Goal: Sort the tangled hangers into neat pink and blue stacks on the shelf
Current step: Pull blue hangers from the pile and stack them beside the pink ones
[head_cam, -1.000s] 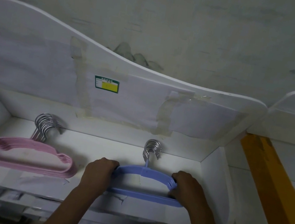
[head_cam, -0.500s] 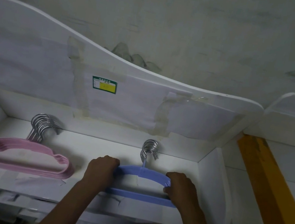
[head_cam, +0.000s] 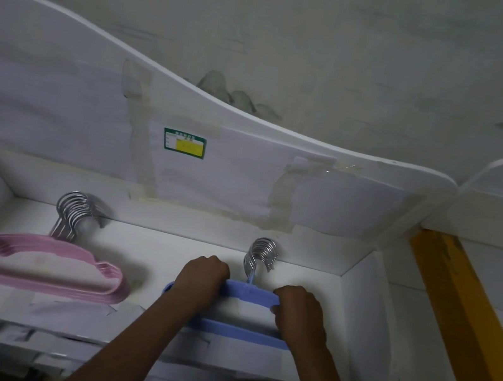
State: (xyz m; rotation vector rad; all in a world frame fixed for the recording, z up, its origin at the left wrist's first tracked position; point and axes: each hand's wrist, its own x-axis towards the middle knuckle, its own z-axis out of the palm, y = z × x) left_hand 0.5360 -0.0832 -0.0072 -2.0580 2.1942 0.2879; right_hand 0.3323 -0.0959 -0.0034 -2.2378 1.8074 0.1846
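Note:
A stack of blue hangers (head_cam: pixel 249 293) lies flat on the white shelf (head_cam: pixel 160 251), right of centre, its metal hooks pointing at the back panel. My left hand (head_cam: pixel 200 276) grips the stack's left shoulder. My right hand (head_cam: pixel 298 308) grips its right shoulder, covering that end. A stack of pink hangers (head_cam: pixel 31 266) lies on the shelf at the left, hooks bunched together toward the back, with no hand on it.
The shelf's white back panel (head_cam: pixel 244 182) carries taped paper and a green and yellow label (head_cam: pixel 184 143). A white side wall (head_cam: pixel 365 316) closes the shelf on the right. A yellow curved board (head_cam: pixel 467 326) stands further right. Taped paper covers the shelf's front edge.
Both hands have slid inward along the blue stack's shoulders, closer to the hooks. The view has shifted slightly. The pink stack has not moved.

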